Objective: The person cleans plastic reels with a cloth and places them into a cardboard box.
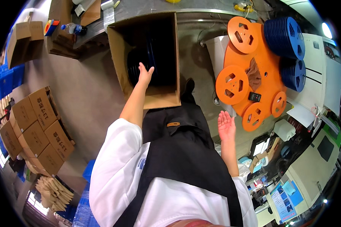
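Note:
My left hand [145, 74] reaches into the mouth of an open cardboard box [119, 62], thumb and fingers apart and nothing held. Just beyond its fingertips, dark blue reels [133, 64] stand inside the box; whether the hand touches them I cannot tell. The box's depth is in shadow. My right hand [226, 126] is held out palm up with fingers stretched, holding nothing. It is nearest a slotted orange reel [253, 117] at the near edge of a round orange table [267, 49].
More orange reels [232, 85], two stacks of blue reels [284, 38], a brown cloth [254, 74] and a small black device [255, 97] lie on the orange table. A metal workbench [140, 10] runs behind the box. Stacked cartons [36, 130] stand on the left.

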A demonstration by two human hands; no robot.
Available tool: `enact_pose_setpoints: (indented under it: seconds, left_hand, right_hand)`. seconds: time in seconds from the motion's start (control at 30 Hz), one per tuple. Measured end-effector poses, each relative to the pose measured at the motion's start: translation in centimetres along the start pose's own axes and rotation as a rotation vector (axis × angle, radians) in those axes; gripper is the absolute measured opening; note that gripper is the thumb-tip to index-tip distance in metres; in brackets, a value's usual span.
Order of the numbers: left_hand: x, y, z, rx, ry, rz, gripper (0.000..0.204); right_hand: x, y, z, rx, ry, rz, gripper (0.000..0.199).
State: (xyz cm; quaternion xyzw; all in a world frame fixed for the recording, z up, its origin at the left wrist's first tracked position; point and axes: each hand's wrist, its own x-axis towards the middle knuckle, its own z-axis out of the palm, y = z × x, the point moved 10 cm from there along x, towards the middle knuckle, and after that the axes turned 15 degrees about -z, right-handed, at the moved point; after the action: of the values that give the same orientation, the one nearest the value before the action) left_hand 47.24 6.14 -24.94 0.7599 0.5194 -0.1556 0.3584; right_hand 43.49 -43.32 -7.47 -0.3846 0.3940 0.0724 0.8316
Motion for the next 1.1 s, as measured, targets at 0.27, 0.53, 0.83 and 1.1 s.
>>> enact_pose_setpoints:
  seconds: [0.27, 0.53, 0.83, 1.1]
  left_hand:
    - [-11.6, -9.4, 0.3, -0.356, -0.590, -0.141, 0.067]
    - [-5.7, -26.2, -2.2, -0.400, -0.443, -0.298, 0.032]
    - [-12.5, -18.2, -2.1, -0.433, -0.356, -0.513, 0.047]
    - [-21.4, -11.3, 1.5, 0.156, -0.392, -0.442, 0.042]
  right_hand:
    - [1.9, 1.9, 1.1, 0.047, -0.028, -0.025, 0.045]
    - [9.9, -1.4, 7.9, -0.084, -0.054, -0.048, 0.041]
    - [28.6, -17.8, 15.6, -0.345, -0.055, -0.400, 0.031]
    - [39.7, -42.7, 32.4, -1.416, -0.014, -1.480, 0.068]
